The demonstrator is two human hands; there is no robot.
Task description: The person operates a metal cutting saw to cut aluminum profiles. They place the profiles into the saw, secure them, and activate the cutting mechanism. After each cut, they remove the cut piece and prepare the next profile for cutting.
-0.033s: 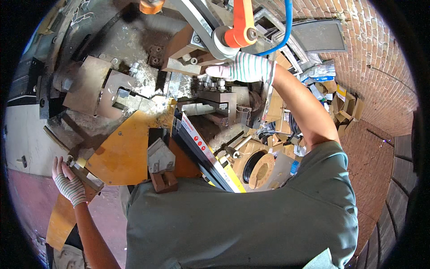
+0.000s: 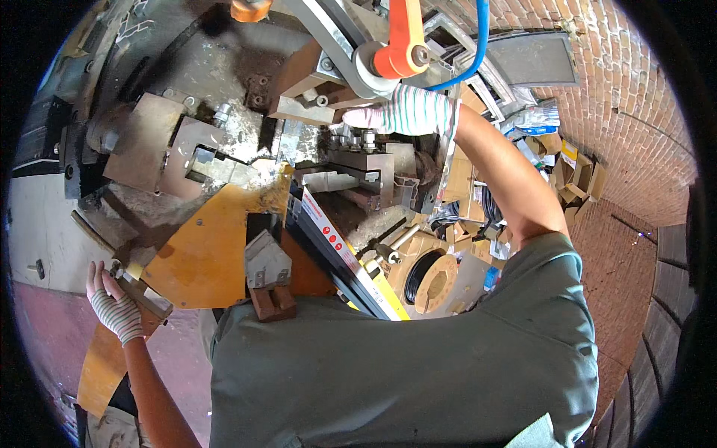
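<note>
left hand (image 2: pixel 116 308): one, in a striped glove, fingertips bare. fingers partly extended and loosely bent, thumb set apart; they lie against the fitting (image 2: pixel 116 267). whether they grip it or only rest there cannot be told.

rod (image 2: pixel 93 230): one, slim, running up and leftward from the fitting, just beyond the left fingertips.

collar (image 2: pixel 135 270): one, pale yellow, just right of the left fingertips.

orange plate (image 2: pixel 198 250): one, broad, right of the left hand and between the two hands.

right hand (image 2: pixel 411 112): one, in a striped glove, at the end of an outstretched arm. fingers pointing left, fairly straight and close together; the tips lie at the lower edge of the block (image 2: pixel 306 113). the far side is hidden, so any grasp cannot be told.

bolts (image 2: pixel 368 140): a row, upright, directly below the right fingers.

lever (image 2: pixel 404 45): one, orange, directly above the right hand.

hose (image 2: pixel 480 45): one, blue, above and right of the right hand.

spool (image 2: pixel 435 284): one, wound with black cable, well below the right hand.
</note>
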